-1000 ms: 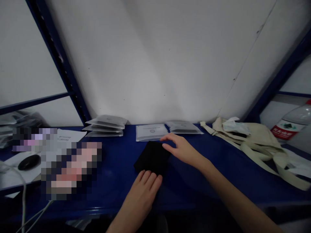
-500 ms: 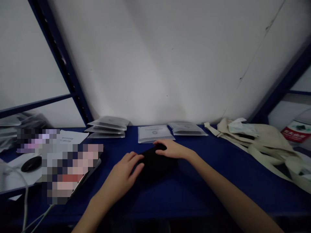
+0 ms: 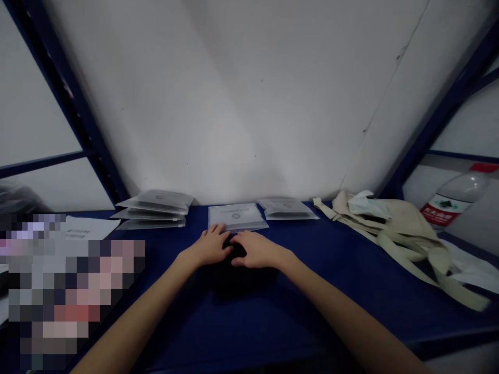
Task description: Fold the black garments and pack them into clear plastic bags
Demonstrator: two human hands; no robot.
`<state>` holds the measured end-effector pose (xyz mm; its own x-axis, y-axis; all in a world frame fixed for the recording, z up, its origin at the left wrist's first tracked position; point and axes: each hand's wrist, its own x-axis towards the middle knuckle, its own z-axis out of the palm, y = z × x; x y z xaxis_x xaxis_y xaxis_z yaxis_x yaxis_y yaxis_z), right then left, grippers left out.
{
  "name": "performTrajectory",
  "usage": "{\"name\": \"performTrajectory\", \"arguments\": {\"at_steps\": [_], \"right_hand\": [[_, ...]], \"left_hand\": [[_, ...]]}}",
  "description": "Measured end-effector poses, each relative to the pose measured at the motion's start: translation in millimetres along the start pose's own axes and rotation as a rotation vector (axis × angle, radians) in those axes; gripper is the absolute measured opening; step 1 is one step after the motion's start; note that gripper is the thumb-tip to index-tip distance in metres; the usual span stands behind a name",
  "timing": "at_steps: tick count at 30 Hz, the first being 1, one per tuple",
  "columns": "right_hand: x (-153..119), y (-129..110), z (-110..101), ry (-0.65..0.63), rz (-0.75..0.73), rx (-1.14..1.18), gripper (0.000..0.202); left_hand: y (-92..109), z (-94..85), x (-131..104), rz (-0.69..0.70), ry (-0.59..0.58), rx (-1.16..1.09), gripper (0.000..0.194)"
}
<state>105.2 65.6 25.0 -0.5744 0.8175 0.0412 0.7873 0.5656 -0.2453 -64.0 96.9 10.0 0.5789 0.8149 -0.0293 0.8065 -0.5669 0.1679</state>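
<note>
A soft-looking black item (image 3: 233, 278), too dark to name by kind, lies on the blue table in front of me. My left hand (image 3: 212, 246) rests on its left side, palm down, fingers stretched toward the far edge. On its right side lies my right hand (image 3: 255, 250), fingers slightly bent and thumb apart. Both hands press from above and are close together, with dark material showing between the thumbs. Just beyond the fingertips is a flat frosted zip bag (image 3: 237, 215) with printing on it.
Stacked frosted zip bags (image 3: 156, 205) stand back left, and more bags (image 3: 288, 208) back right. A beige cloth bag (image 3: 405, 221) with straps lies at right, near a red-labelled bottle (image 3: 448, 202). Papers (image 3: 93, 226) and blurred-out items are at left. A white wall (image 3: 234, 104) closes the back.
My left hand has moved forward and right, onto the black item beside my right hand. The black item now sits straighter. The view has shifted right.
</note>
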Motion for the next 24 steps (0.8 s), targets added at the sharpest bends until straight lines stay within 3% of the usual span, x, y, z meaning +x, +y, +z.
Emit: {"name": "performTrajectory", "arguments": {"at_steps": [5, 9, 14, 17, 21, 24], "right_hand": [[-3, 2, -4, -0.061, 0.101, 0.054, 0.031], [-3, 4, -2, 0.098, 0.105, 0.002, 0.023], [5, 13, 6, 0.29, 0.023, -0.111, 0.036], [11, 19, 10, 0.271, 0.059, -0.124, 0.035], [16, 25, 10, 0.177, 0.247, -0.159, 0.029], [17, 29, 11, 0.2, 0.274, -0.175, 0.03]], "left_hand": [[-7, 9.4, 2, -0.027, 0.069, -0.07, 0.061], [-9, 4.9, 0, -0.012, 0.108, -0.112, 0.063], [-7, 0.1, -3, -0.007, 0.195, -0.117, 0.062], [-7, 1.8, -3, -0.01, 0.2, -0.108, 0.062], [-8, 6.0, -2, -0.027, 0.215, -0.083, 0.058], [-8, 7.5, -1, -0.021, 0.243, -0.068, 0.056]]}}
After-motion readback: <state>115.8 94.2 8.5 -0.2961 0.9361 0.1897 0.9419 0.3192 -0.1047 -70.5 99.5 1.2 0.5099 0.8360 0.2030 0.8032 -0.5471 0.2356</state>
